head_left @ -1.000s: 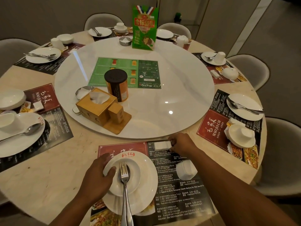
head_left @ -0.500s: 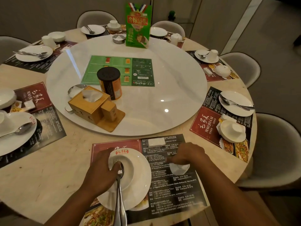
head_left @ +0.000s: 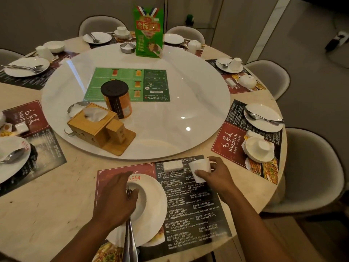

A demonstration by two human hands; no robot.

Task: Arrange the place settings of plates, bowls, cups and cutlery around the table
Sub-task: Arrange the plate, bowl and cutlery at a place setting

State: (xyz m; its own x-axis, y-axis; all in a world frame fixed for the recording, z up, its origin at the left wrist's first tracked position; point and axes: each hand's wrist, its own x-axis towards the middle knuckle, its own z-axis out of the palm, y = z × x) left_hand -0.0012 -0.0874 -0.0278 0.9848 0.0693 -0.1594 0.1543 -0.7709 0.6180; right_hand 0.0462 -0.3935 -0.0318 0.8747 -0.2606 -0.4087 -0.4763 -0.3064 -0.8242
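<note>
While right hand (head_left: 217, 175) grips, one cup (head_left: 201, 165)

The left hand (head_left: 115, 201) and right hand (head_left: 217, 174) are shown bare. The left forearm (head_left: 79, 244) and right forearm (head_left: 264, 229) are likewise uncovered up to the frame's lower edge.

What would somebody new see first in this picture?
Probably the tall green sign standing at the far side of the big white turntable. Then the two hands up close: the right hand holds a white cup, the left hand grips a bowl on a plate.
</note>
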